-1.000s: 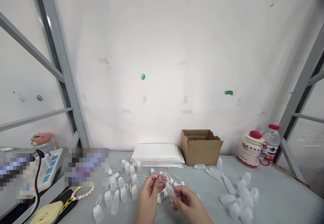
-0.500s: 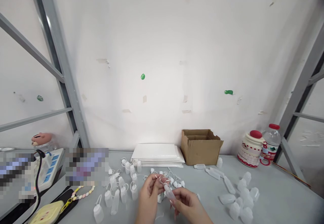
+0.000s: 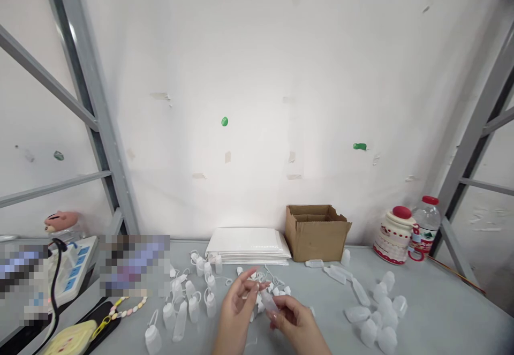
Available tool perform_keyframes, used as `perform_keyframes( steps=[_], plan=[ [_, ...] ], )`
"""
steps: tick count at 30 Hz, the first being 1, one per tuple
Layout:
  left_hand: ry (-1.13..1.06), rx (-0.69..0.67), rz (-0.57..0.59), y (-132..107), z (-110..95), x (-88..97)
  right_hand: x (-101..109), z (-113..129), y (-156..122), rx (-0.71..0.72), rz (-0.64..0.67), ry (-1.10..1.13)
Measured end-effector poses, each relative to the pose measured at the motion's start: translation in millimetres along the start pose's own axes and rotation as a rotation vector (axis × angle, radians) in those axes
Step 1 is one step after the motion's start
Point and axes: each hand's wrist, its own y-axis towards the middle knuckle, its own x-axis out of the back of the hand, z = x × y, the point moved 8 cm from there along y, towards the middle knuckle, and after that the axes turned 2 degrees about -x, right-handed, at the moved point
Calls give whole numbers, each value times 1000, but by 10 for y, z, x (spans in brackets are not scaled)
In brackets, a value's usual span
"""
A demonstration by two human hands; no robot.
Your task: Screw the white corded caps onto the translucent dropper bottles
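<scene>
In the middle of the table, my right hand (image 3: 296, 323) grips a small translucent plastic squeeze bottle (image 3: 268, 301) by its lower part. The bottle is tilted, its top pointing up and left. My left hand (image 3: 240, 304) pinches at the top end with thumb and fingers, hiding the cap there. Behind and under my hands lie several loose white caps (image 3: 286, 290) with thin loop straps. To my left stand several bottles with strapped caps fitted (image 3: 194, 309). Uncapped translucent bottles (image 3: 387, 312) lie in a cluster to the right.
A torn-edged cardboard box (image 3: 317, 240) and a stack of white padded envelopes (image 3: 247, 245) stand against the wall. A decorated jar (image 3: 395, 237) and a red-capped bottle (image 3: 426, 224) are at the back right. A power strip (image 3: 80, 269) and a yellow case (image 3: 70, 338) are at left.
My left fingers have shifted at the bottle's top, with the index finger now raised more. My right hand still grips the bottle. The whole view has shifted slightly.
</scene>
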Motion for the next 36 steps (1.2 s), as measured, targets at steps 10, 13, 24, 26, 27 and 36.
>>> perform_keyframes(
  steps=[10, 13, 24, 26, 27, 36],
  plan=[
    [-54, 67, 19, -11, 28, -50, 64, 376, -148, 306, -138, -360],
    [-71, 85, 45, -27, 16, -88, 70, 413, -177, 348, -181, -398],
    [-149, 108, 62, -16, 65, -99, 85, 487, -255, 427, -290, -431],
    [-174, 152, 76, -25, 105, -119, 73, 513, -274, 448, -293, -441],
    [-183, 171, 86, -29, 124, -130, 68, 518, -279, 448, -291, -443],
    [-316, 201, 278, -37, 151, -240, 77, 410, -210, 300, -209, -322]
  ],
)
